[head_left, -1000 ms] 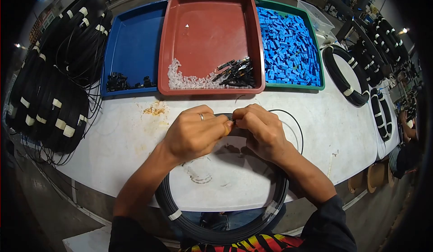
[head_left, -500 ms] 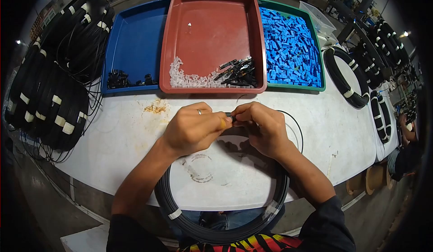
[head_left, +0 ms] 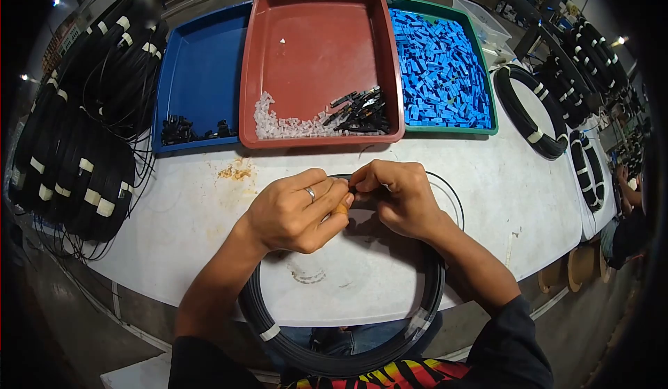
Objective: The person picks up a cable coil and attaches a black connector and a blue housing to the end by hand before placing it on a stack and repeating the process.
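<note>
Above the far side of a black cable coil [head_left: 255, 298], my two hands meet fingertip to fingertip. My left hand [head_left: 300, 209], with a ring on one finger and a yellowish wrap at a fingertip, is closed in a pinch on a small dark piece that looks like the end of the black cable. From the other side my right hand [head_left: 403, 195] pinches the same spot, its thumb and forefinger together. A thin loop of black cable [head_left: 456, 197] curves out behind the right hand. Fingers hide most of the held piece.
Behind my hands stand a blue tray [head_left: 202, 69] with black parts, a red tray [head_left: 320, 48] with clear pieces and black parts, and a green tray [head_left: 487, 76] full of blue clips [head_left: 442, 69]. Cable coils lie left [head_left: 76, 180] and right [head_left: 532, 114] on the white table [head_left: 174, 250].
My left hand has rolled, showing more of its back and the ring. The right fingers have shifted slightly left, and the dark piece is more hidden. The view has tilted a little.
</note>
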`<state>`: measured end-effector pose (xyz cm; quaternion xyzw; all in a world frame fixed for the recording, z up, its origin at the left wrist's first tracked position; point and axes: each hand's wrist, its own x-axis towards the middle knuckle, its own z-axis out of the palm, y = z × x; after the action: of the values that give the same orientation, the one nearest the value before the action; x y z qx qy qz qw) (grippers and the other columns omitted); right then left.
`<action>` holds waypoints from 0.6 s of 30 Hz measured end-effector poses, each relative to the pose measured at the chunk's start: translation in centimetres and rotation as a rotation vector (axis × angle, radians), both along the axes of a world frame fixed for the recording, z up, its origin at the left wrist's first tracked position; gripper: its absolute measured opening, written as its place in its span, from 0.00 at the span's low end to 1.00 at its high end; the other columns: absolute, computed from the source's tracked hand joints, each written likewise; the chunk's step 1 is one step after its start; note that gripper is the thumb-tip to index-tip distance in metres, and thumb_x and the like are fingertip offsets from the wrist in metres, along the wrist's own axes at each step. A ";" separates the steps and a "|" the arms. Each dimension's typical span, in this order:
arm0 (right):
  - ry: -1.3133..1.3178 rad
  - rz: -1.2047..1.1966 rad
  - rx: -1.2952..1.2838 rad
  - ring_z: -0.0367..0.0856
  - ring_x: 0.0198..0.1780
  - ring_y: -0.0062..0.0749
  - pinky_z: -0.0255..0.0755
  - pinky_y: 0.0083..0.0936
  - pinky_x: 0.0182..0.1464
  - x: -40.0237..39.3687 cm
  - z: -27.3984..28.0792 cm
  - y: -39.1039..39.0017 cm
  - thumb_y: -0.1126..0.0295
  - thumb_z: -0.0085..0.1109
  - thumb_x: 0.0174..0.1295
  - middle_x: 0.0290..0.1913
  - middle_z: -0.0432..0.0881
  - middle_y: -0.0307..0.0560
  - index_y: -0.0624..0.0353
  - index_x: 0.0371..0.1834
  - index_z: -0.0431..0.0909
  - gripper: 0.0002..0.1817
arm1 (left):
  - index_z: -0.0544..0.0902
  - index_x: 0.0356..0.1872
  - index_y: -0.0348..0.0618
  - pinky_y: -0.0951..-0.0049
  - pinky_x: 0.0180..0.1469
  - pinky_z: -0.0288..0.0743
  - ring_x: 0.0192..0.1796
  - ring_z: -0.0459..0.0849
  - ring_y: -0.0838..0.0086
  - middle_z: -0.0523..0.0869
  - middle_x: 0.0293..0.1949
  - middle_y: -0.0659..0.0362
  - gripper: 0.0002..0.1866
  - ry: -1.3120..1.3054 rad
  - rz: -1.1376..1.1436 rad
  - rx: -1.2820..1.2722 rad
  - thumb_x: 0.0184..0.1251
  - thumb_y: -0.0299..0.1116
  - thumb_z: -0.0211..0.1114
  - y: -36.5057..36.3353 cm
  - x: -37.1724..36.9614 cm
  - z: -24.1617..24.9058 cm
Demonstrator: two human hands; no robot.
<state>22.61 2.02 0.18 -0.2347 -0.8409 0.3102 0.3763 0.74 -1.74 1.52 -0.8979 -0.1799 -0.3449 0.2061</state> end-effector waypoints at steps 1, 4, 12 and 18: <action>0.000 0.000 -0.001 0.91 0.42 0.42 0.85 0.29 0.42 0.0 0.0 0.0 0.94 0.57 0.39 0.40 0.89 0.53 0.69 0.32 0.76 0.15 | 0.83 0.23 0.34 0.69 0.33 0.83 0.30 0.86 0.69 0.89 0.32 0.50 0.08 -0.019 0.002 -0.018 0.53 0.18 0.76 0.1 -0.1 0.0; 0.021 -0.013 0.107 0.91 0.41 0.42 0.85 0.30 0.41 -0.1 0.1 -0.1 0.94 0.59 0.38 0.40 0.89 0.53 0.68 0.33 0.77 0.17 | 0.84 0.24 0.35 0.72 0.32 0.81 0.27 0.84 0.70 0.89 0.30 0.53 0.07 -0.202 -0.015 -0.172 0.53 0.18 0.76 0.3 -0.1 -0.6; -0.025 -0.057 0.502 0.86 0.37 0.46 0.79 0.37 0.39 -0.1 0.6 -0.8 0.88 0.64 0.40 0.40 0.86 0.50 0.62 0.36 0.78 0.17 | 0.84 0.27 0.35 0.73 0.27 0.77 0.20 0.80 0.69 0.86 0.23 0.59 0.07 -0.411 -0.029 -0.439 0.55 0.19 0.77 -0.2 0.3 -0.5; 0.014 0.038 -0.023 0.88 0.39 0.47 0.81 0.33 0.40 0.0 -0.4 0.2 0.89 0.64 0.42 0.38 0.87 0.53 0.65 0.35 0.77 0.15 | 0.83 0.24 0.30 0.70 0.30 0.80 0.29 0.84 0.69 0.87 0.32 0.49 0.06 -0.030 -0.031 -0.031 0.52 0.17 0.75 -0.2 0.0 -0.2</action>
<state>22.66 2.23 -0.23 -0.2207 -0.8389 0.3286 0.3736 0.75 -1.90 1.27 -0.8983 -0.1742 -0.3590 0.1840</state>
